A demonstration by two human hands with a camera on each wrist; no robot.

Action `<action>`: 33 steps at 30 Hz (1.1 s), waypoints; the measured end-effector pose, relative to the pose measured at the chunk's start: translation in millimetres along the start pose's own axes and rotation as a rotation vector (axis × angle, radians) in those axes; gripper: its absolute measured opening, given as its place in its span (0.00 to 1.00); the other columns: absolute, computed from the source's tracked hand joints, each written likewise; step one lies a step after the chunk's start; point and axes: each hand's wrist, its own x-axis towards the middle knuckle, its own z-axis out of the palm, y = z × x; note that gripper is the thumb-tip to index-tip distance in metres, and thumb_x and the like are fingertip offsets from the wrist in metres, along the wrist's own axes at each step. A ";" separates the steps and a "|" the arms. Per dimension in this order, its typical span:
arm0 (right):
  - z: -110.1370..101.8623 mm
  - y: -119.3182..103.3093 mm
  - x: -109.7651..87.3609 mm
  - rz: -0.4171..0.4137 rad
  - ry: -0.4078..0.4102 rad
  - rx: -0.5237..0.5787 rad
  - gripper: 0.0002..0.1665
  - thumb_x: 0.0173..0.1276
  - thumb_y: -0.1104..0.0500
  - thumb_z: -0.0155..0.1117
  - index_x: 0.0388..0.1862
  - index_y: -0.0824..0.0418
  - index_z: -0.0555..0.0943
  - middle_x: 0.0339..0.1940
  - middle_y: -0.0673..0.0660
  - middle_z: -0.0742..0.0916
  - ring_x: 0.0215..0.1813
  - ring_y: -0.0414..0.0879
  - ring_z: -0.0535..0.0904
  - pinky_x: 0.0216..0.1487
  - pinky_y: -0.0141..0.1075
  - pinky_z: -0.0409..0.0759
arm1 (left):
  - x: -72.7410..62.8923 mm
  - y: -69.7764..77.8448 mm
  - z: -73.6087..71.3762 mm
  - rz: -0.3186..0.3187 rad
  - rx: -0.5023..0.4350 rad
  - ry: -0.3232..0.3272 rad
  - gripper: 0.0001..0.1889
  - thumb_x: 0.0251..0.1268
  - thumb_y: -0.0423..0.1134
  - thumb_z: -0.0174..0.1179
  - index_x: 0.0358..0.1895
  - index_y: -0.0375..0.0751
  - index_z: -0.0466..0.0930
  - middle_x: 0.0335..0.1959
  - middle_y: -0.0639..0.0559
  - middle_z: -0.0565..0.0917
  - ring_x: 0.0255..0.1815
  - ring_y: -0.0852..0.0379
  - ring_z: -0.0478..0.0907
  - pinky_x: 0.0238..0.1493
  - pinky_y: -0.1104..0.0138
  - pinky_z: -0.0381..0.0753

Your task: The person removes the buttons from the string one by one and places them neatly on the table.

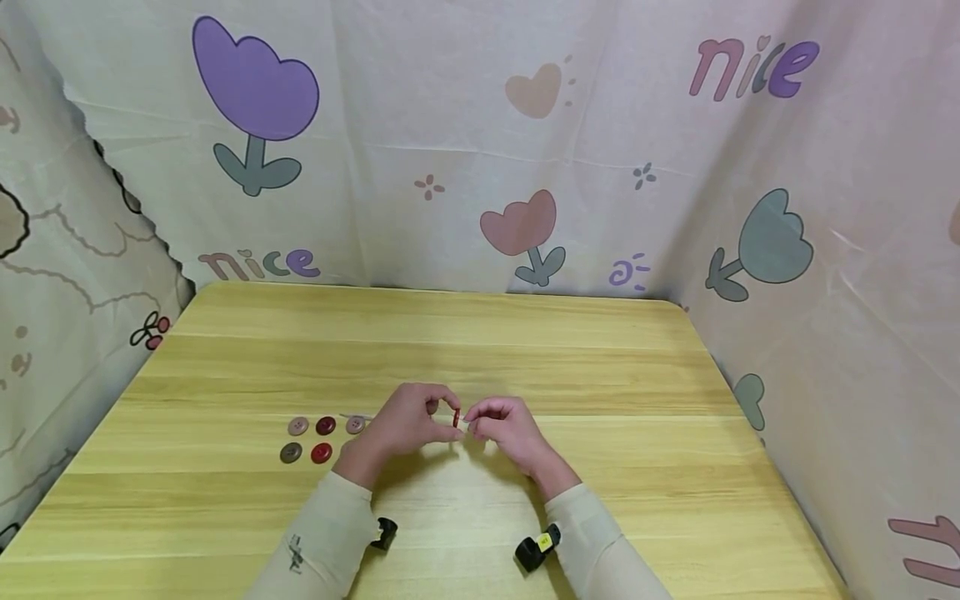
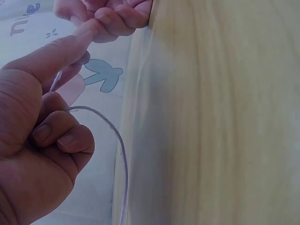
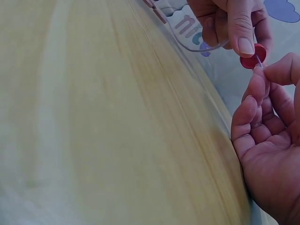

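Observation:
In the head view my left hand (image 1: 405,419) pinches a red button (image 1: 456,417) on edge between thumb and finger, above the table. Facing it, my right hand (image 1: 512,432) pinches a thin white string between thumb and forefinger. The right wrist view shows the string (image 3: 260,61) coming out at the face of the red button (image 3: 248,62), by the right fingertips. More of the string (image 2: 123,145) runs through the curled lower fingers of the left hand (image 2: 42,126) and hangs down. In the left wrist view the fingers hide the button.
Left of my hands, several loose buttons lie on the wooden table (image 1: 525,333): a pink button (image 1: 297,426), a dark red button (image 1: 326,425), another pink button (image 1: 356,425), a grey-brown button (image 1: 291,452) and a red button (image 1: 321,452). Printed cloth (image 1: 420,100) hangs behind.

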 end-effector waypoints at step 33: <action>-1.9 3.6 1.1 -0.007 0.009 -0.011 0.08 0.61 0.76 0.58 0.37 0.78 0.82 0.27 0.55 0.84 0.30 0.44 0.78 0.35 0.34 0.78 | -13.7 -4.9 -33.8 -0.118 0.011 0.061 0.14 0.49 0.40 0.79 0.38 0.45 0.86 0.18 0.56 0.57 0.19 0.58 0.54 0.25 0.63 0.60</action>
